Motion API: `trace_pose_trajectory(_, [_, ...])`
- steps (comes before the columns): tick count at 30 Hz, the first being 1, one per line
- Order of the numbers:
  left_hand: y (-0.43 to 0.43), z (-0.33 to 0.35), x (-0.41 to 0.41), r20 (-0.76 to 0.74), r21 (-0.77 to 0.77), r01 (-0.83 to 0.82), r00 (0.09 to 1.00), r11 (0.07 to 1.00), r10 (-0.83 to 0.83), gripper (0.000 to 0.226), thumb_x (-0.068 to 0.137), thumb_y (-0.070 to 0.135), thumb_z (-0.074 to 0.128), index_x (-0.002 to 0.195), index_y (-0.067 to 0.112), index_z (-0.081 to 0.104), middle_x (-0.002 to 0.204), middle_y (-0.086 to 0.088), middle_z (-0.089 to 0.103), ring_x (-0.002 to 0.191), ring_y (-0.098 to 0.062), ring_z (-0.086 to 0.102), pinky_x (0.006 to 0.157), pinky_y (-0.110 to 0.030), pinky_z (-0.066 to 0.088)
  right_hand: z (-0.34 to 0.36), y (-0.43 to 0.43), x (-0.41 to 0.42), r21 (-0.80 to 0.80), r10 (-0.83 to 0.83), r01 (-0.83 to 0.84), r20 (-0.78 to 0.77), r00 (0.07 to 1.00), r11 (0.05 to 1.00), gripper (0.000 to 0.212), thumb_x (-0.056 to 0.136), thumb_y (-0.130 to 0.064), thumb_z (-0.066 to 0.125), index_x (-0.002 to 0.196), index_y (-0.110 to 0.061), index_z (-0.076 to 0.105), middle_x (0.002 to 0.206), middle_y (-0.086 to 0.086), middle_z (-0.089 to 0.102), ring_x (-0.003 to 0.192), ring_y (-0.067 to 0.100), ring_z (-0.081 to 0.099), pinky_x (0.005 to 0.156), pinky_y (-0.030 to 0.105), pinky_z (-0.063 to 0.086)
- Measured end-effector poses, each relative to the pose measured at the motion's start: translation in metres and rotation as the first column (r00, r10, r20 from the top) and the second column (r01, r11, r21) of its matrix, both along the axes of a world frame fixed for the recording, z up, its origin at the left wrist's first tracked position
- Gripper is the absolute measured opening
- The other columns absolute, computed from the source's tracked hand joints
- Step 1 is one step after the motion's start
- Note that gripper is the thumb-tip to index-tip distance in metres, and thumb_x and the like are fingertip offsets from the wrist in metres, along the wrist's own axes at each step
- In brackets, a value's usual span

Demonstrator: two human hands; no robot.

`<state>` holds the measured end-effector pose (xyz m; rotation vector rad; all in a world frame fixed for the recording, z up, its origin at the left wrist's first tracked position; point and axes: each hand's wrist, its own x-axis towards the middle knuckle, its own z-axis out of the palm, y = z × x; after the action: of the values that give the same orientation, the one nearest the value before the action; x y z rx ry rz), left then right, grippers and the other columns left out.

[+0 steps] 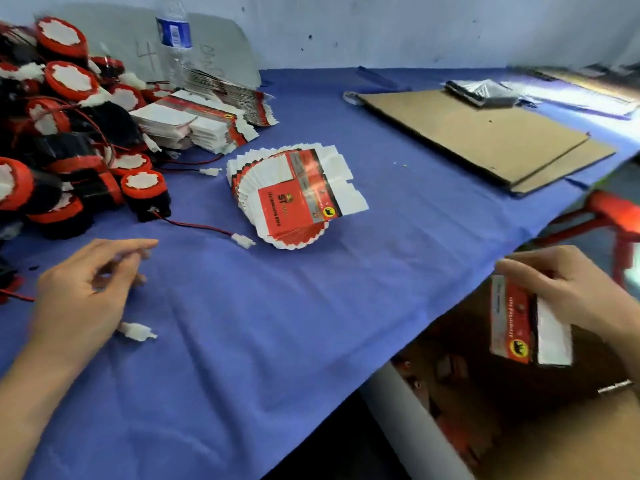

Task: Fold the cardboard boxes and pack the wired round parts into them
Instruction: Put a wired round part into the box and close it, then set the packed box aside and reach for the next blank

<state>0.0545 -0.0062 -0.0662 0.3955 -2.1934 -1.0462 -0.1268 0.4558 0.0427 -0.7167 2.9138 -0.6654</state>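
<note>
R hand [568,289] grips a folded box [516,320] past the table edge, above a carton [554,434]. L hand [86,282] hovers over the cloth [311,306], fingers loosely spread, holding nothing. Round parts [62,133] piled far left w/ wires trailing; fanned flat boxes [294,199] at ctr; white connector [136,331] just beside L hand.
</note>
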Motion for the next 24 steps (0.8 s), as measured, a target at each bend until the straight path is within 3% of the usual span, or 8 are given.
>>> trace_pose_trajectory(1, [-0.002, -0.002, -0.001, 0.017, 0.015, -0.003, 1.0, 1.0, 0.003, 0.025, 0.091, 0.041, 0.043, 0.104, 0.048, 0.064, 0.101, 0.015, 0.063, 0.073, -0.004, 0.063, 0.081, -0.036, 0.051, 0.001, 0.009, 0.001, 0.188, -0.069, 0.07, -0.013, 0.998, 0.98, 0.092, 0.06, -0.097, 0.029, 0.08, -0.019, 0.074, 0.071, 0.011, 0.067, 0.063, 0.017, 0.059, 0.064, 0.042, 0.046])
trace_pose_trajectory(3, [-0.003, -0.002, -0.002, 0.046, 0.025, -0.003, 0.999, 1.0, 0.002, 0.025, 0.09, 0.044, 0.043, 0.104, 0.049, 0.064, 0.1, 0.015, 0.063, 0.072, -0.004, 0.063, 0.08, -0.038, 0.051, 0.0, 0.013, 0.003, 0.289, -0.134, 0.136, -0.026, 0.991, 0.948, 0.07, 0.061, -0.098, 0.029, 0.079, -0.044, 0.07, 0.09, -0.011, 0.072, 0.086, 0.014, 0.063, 0.078, 0.042, 0.05])
trace_pose_trajectory(6, [0.001, 0.001, 0.001, 0.067, 0.061, -0.012, 0.998, 0.998, 0.008, 0.026, 0.089, 0.045, 0.043, 0.102, 0.048, 0.065, 0.098, 0.014, 0.065, 0.072, -0.005, 0.064, 0.079, -0.031, 0.052, -0.001, -0.012, -0.002, 0.097, -0.08, 0.092, -0.124, 0.989, 0.991, 0.05, 0.071, -0.076, 0.047, 0.098, -0.041, 0.069, 0.106, -0.016, 0.065, 0.104, 0.01, 0.057, 0.085, 0.034, 0.043])
trace_pose_trajectory(9, [0.009, 0.008, 0.002, 0.078, 0.053, -0.027, 0.997, 0.998, 0.023, 0.031, 0.097, 0.021, 0.049, 0.1, 0.047, 0.066, 0.097, 0.016, 0.066, 0.073, -0.004, 0.064, 0.072, -0.015, 0.052, -0.002, -0.068, -0.01, -0.192, 0.029, -0.091, -0.303, 0.952, 0.977, 0.051, 0.076, -0.059, 0.058, 0.109, -0.022, 0.071, 0.106, -0.006, 0.067, 0.105, 0.014, 0.059, 0.089, 0.025, 0.04])
trace_pose_trajectory(12, [0.016, 0.016, 0.001, 0.08, 0.015, -0.029, 0.996, 0.999, 0.028, 0.05, 0.095, -0.002, 0.051, 0.095, 0.046, 0.065, 0.092, 0.012, 0.067, 0.068, -0.001, 0.064, 0.068, -0.006, 0.047, -0.011, -0.143, -0.016, -0.21, 0.207, -0.303, -0.382, 0.9, 0.929, 0.048, 0.081, -0.043, 0.069, 0.123, -0.018, 0.064, 0.122, 0.0, 0.063, 0.118, 0.02, 0.054, 0.096, 0.02, 0.035])
trace_pose_trajectory(15, [0.021, 0.02, 0.002, 0.071, 0.01, -0.028, 0.997, 1.0, 0.027, 0.045, 0.094, -0.005, 0.051, 0.095, 0.037, 0.066, 0.092, 0.005, 0.068, 0.068, -0.004, 0.064, 0.067, -0.01, 0.048, -0.021, -0.21, -0.029, 0.052, 0.487, -0.49, -0.233, 0.842, 0.87, 0.085, 0.077, -0.043, 0.076, 0.149, -0.03, 0.031, 0.16, -0.001, 0.016, 0.146, 0.016, 0.016, 0.112, 0.026, 0.019])
trace_pose_trajectory(18, [0.022, 0.021, 0.001, 0.058, 0.029, -0.026, 0.998, 0.999, 0.024, 0.043, 0.093, -0.006, 0.051, 0.093, 0.034, 0.066, 0.09, 0.005, 0.068, 0.067, -0.004, 0.064, 0.066, -0.011, 0.048, -0.022, -0.246, -0.052, 0.409, 0.56, -0.478, -0.102, 0.822, 0.777, 0.104, 0.074, -0.051, 0.075, 0.153, -0.036, 0.009, 0.161, -0.004, -0.013, 0.148, 0.016, -0.012, 0.118, 0.037, 0.005])
trace_pose_trajectory(24, [0.021, 0.022, 0.001, 0.074, 0.013, -0.026, 0.997, 1.0, 0.025, 0.04, 0.092, -0.007, 0.054, 0.093, 0.031, 0.068, 0.084, 0.007, 0.069, 0.067, -0.005, 0.064, 0.065, -0.011, 0.049, -0.006, -0.25, -0.071, 0.616, 0.535, -0.462, 0.078, 0.841, 0.638, 0.111, 0.075, -0.028, 0.079, 0.153, -0.034, 0.0, 0.162, -0.008, -0.008, 0.147, 0.018, 0.015, 0.111, 0.034, 0.028])
